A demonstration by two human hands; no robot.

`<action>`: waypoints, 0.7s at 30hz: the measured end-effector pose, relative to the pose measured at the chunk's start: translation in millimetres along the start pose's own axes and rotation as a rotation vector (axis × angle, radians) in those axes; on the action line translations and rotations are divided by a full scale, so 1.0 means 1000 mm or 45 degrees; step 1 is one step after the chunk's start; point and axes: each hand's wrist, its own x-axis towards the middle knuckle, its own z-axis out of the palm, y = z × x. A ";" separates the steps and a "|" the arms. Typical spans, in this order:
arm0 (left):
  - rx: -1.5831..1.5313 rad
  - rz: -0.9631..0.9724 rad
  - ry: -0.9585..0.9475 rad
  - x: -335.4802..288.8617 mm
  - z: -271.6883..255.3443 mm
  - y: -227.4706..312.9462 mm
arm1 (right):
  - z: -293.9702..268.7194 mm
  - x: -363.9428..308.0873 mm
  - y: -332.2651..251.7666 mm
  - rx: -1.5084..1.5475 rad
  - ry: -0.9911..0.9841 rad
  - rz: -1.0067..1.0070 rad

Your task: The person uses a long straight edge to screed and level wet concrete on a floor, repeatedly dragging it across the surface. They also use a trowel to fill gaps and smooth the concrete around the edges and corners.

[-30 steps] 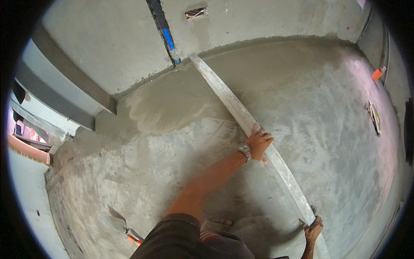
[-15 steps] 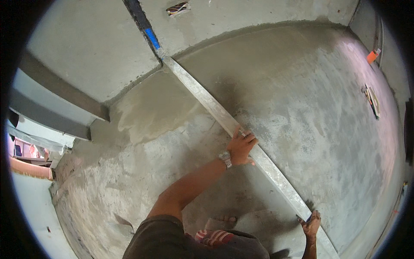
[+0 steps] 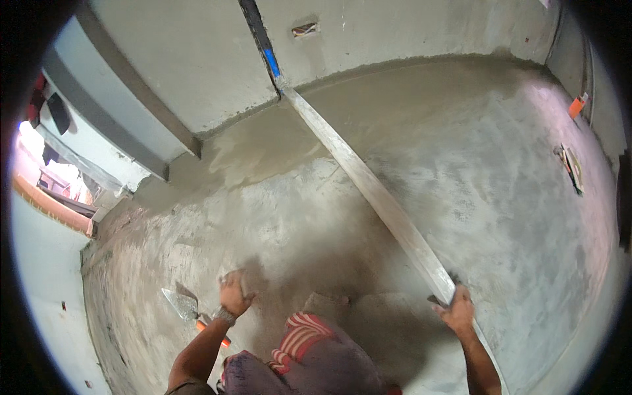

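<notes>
A long metal straightedge (image 3: pixel 375 191) lies diagonally across the grey cement floor, its far end at the foot of the wall. My right hand (image 3: pixel 459 309) grips it near its close end, fingers wrapped round the edge. Apart from the bar, my left hand (image 3: pixel 235 293) is over the floor at lower left, fingers apart and slightly blurred, with nothing in it. Close to that hand lies a trowel (image 3: pixel 181 304) with a pointed metal blade and an orange handle, partly hidden by my left forearm.
Darker, smoother cement (image 3: pixel 368 89) runs along the far wall. Tools with pale handles (image 3: pixel 570 170) lie at the right, and an orange object (image 3: pixel 578 105) stands against the wall behind them. Low ledges (image 3: pixel 125 72) project at the upper left. A wall box with wires (image 3: pixel 304 29) sits above.
My left hand has let go of the straightedge and moved left and down, close to the trowel. My right hand still holds the bar. The view has shifted, bringing the trowel into clearer sight.
</notes>
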 end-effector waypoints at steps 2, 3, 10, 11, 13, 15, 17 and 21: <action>-0.013 -0.150 -0.104 -0.044 -0.011 -0.010 | 0.010 0.022 -0.008 -0.009 0.007 0.034; -0.013 -0.198 -0.124 -0.063 -0.016 -0.010 | 0.017 0.033 -0.008 -0.007 -0.039 0.086; -0.046 -0.464 -0.178 -0.178 -0.024 -0.036 | -0.023 0.029 0.003 0.106 0.009 0.093; 0.024 -0.489 -0.129 -0.197 -0.011 -0.057 | -0.026 0.023 0.011 0.087 0.027 0.095; 0.011 -0.539 -0.137 -0.212 0.007 -0.077 | -0.034 0.021 0.030 0.028 0.086 0.100; -0.113 -0.629 -0.245 -0.221 0.008 -0.084 | -0.042 0.013 0.046 0.009 0.033 0.134; -0.071 -0.716 -0.268 -0.245 0.023 -0.122 | -0.043 0.004 0.058 0.023 -0.005 0.144; 0.123 -0.840 -0.230 -0.265 0.044 -0.174 | -0.028 -0.006 0.080 0.090 0.005 0.125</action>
